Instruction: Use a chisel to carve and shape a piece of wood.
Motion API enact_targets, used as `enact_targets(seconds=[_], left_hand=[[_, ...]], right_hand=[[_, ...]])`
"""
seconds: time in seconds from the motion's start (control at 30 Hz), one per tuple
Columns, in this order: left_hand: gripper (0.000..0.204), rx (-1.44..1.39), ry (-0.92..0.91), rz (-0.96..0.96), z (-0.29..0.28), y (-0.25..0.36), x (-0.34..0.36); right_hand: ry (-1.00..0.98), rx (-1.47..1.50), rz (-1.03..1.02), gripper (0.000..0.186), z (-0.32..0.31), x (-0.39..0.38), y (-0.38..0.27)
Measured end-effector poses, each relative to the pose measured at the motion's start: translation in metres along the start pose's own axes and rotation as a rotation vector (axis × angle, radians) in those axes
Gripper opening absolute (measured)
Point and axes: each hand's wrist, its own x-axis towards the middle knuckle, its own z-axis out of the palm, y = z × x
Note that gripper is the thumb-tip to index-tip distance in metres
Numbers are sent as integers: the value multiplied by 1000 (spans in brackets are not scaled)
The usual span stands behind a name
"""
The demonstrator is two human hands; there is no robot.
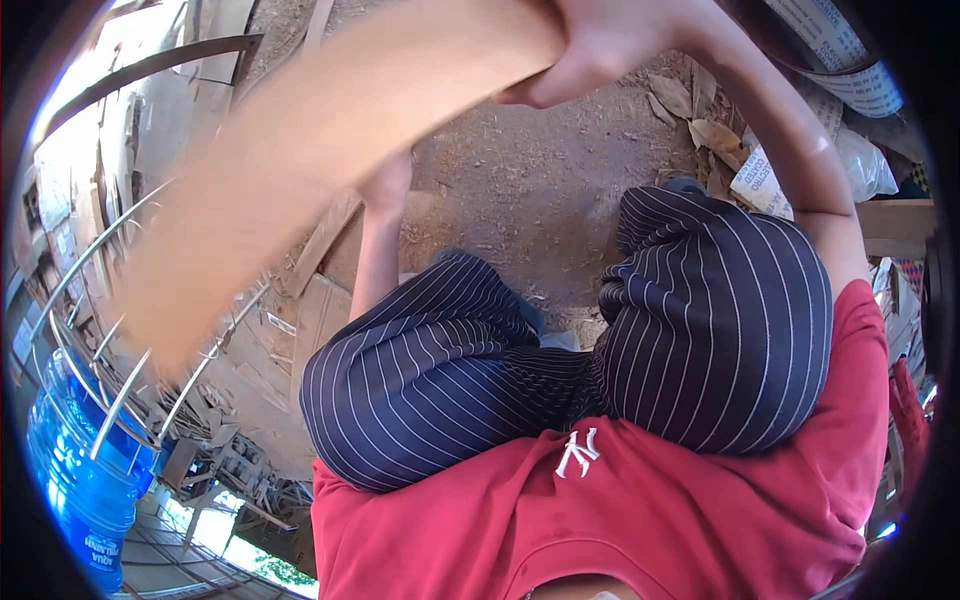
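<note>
Head camera gives me a long tan board [290, 150], blurred and slanting from far centre toward the near left, with my right hand [600, 50] clasped on its far end, thumb along the edge. My left hand [388, 183] sits at the board's right-hand edge around mid-length, its fingers hidden behind it, so from here I cannot tell how wide or narrow they are. Beyond the pinstriped trousers [720, 320] I see dirt floor [530, 190], with a blue plastic bottle [85, 490] near left.
</note>
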Motion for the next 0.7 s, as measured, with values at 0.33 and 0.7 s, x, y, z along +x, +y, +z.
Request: enact_targets(seconds=[0.33, 0.7], left_hand=[[23, -509, -121, -47, -23, 23, 32], [27, -985, -440, -86, -49, 1, 94]], right_hand=[[215, 15, 805, 59, 21, -34, 51], [38, -195, 1055, 63, 95, -64, 97]])
